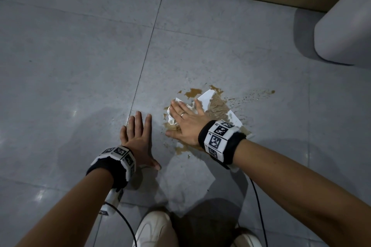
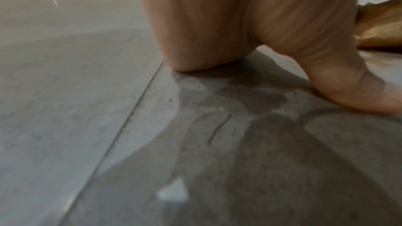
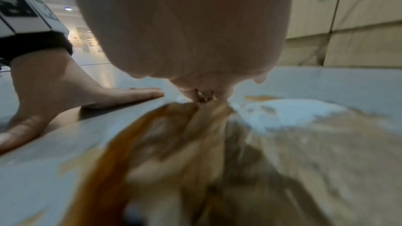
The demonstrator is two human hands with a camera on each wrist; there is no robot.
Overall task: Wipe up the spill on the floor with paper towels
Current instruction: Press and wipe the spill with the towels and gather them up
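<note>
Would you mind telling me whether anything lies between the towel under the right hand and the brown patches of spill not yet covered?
Nothing visible does. The right hand presses flat on the towel, and the uncovered spill beyond it meets bare floor only. The left hand rests on the floor off to the side, clear of it.

No words, brand names or numbers can be read anywhere in these views. The only signs are black-and-white square code markers on the white band (image 1: 219,137) worn just behind the right hand (image 1: 185,121), and like markers on the band (image 1: 120,155) behind the left hand (image 1: 138,140). Small dark characters stand at the edges of the right band's panels, too small to make out. In the right wrist view one such marker (image 3: 16,3) shows on the left wrist, blurred.
</note>
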